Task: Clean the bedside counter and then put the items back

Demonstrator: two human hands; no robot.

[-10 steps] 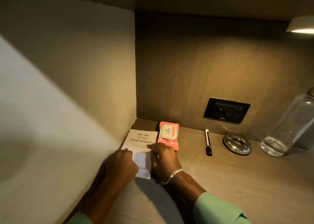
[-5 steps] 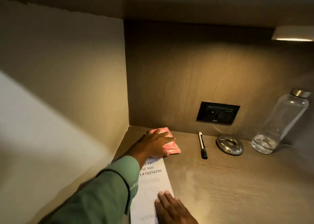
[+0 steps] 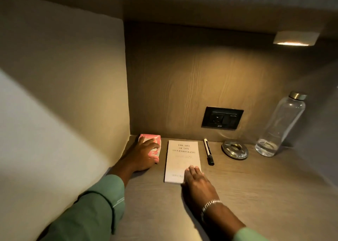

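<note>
On the wooden bedside counter a pink wet-wipes pack lies in the back left corner against the side wall. My left hand rests on top of it with fingers spread over the pack. A white book lies flat just right of the pack, its title facing me. My right hand lies flat on the book's near right corner, fingers together and stretched out. A black-and-white marker lies right of the book.
A round metal ashtray and a clear glass bottle with a metal cap stand at the back right. A black wall socket sits on the back panel, a lamp glows above. A pale wall closes the left side.
The wipes pack has gone left into the corner under my left hand. The book has slid right and further back, beside the marker, with my right hand on it.
</note>
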